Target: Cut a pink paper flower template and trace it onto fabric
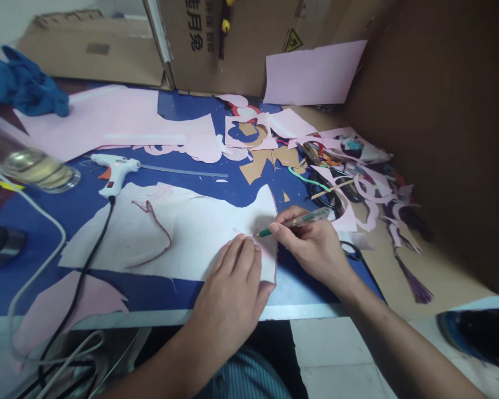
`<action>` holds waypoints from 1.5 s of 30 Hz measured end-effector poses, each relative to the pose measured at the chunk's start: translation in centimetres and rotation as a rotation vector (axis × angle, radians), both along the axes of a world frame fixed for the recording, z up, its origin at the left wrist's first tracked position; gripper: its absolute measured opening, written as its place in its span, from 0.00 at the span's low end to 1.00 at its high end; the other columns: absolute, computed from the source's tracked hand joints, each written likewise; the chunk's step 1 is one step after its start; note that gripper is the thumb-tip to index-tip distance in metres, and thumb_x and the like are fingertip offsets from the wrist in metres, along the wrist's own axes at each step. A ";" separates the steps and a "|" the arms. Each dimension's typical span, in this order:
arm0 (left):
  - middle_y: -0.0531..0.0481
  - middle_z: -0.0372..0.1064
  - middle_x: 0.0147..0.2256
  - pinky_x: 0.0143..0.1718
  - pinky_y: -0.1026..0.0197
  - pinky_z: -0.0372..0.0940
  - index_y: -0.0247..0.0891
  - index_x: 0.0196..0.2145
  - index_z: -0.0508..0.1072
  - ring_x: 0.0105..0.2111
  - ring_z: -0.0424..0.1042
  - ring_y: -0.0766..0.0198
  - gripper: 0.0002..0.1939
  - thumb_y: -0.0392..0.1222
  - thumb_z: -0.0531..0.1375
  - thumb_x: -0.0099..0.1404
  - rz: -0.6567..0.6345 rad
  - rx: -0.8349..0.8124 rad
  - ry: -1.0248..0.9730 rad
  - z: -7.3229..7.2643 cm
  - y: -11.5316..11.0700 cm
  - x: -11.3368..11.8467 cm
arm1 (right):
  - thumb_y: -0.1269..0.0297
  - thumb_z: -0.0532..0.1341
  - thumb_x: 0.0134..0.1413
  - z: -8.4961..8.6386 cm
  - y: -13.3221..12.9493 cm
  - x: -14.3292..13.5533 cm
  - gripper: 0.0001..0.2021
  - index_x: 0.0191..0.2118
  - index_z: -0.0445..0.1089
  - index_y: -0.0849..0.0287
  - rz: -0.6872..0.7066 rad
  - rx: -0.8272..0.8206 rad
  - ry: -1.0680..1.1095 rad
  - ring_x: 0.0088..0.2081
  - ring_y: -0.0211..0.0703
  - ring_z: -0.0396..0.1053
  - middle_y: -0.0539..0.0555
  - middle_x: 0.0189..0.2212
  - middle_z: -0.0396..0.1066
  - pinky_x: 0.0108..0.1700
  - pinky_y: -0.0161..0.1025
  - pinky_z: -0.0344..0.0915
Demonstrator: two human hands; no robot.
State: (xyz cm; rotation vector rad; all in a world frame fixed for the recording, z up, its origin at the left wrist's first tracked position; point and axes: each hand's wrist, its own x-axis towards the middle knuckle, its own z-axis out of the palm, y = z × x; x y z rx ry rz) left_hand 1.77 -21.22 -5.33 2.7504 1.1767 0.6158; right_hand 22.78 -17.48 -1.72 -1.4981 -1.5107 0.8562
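Note:
A white cloth with a dark red stitched right edge lies on the blue table. My left hand rests on it, palm down, fingers stretched out and side by side. Between the thumb and fingers of my right hand is a pen with a clear barrel and a green grip. The pen's tip touches the cloth, or nearly so, just past my left fingertips, where faint pink lines show. A curved dark red stitched line and more faint pink drawing mark the cloth's left part.
Behind the cloth lies a white glue gun with a glue stick; its black cord crosses the cloth's left end. Pink paper sheets and scraps cover the back and right. A glass jar stands left. Cardboard walls the right side.

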 end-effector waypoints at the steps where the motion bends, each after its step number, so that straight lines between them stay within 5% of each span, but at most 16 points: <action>1: 0.26 0.72 0.66 0.68 0.36 0.69 0.22 0.66 0.71 0.69 0.69 0.37 0.28 0.51 0.53 0.83 0.000 -0.001 -0.001 0.0 0.0 0.0 | 0.54 0.68 0.68 0.0 0.0 -0.1 0.12 0.36 0.76 0.56 0.002 -0.005 -0.001 0.25 0.39 0.68 0.49 0.29 0.73 0.26 0.36 0.61; 16: 0.28 0.73 0.66 0.69 0.38 0.68 0.22 0.65 0.72 0.69 0.69 0.37 0.28 0.50 0.54 0.83 -0.005 0.008 0.003 0.1 0.1 0.0 | 0.52 0.68 0.66 0.2 0.2 -0.2 0.15 0.33 0.75 0.57 0.006 -0.008 0.007 0.23 0.36 0.66 0.51 0.31 0.74 0.23 0.35 0.57; 23: 0.27 0.72 0.66 0.68 0.37 0.69 0.23 0.65 0.72 0.69 0.69 0.37 0.28 0.52 0.53 0.83 -0.004 -0.002 0.006 0.0 0.0 0.0 | 0.50 0.71 0.63 0.5 0.5 0.7 0.15 0.34 0.74 0.56 -0.122 -0.014 0.059 0.22 0.38 0.62 0.48 0.22 0.69 0.22 0.35 0.55; 45: 0.28 0.72 0.66 0.69 0.37 0.69 0.26 0.66 0.71 0.70 0.69 0.38 0.27 0.50 0.55 0.82 -0.005 -0.014 -0.010 0.0 0.1 -0.1 | 0.52 0.69 0.65 0.5 0.4 0.2 0.13 0.33 0.75 0.56 -0.063 -0.003 0.023 0.20 0.36 0.60 0.47 0.23 0.69 0.22 0.35 0.53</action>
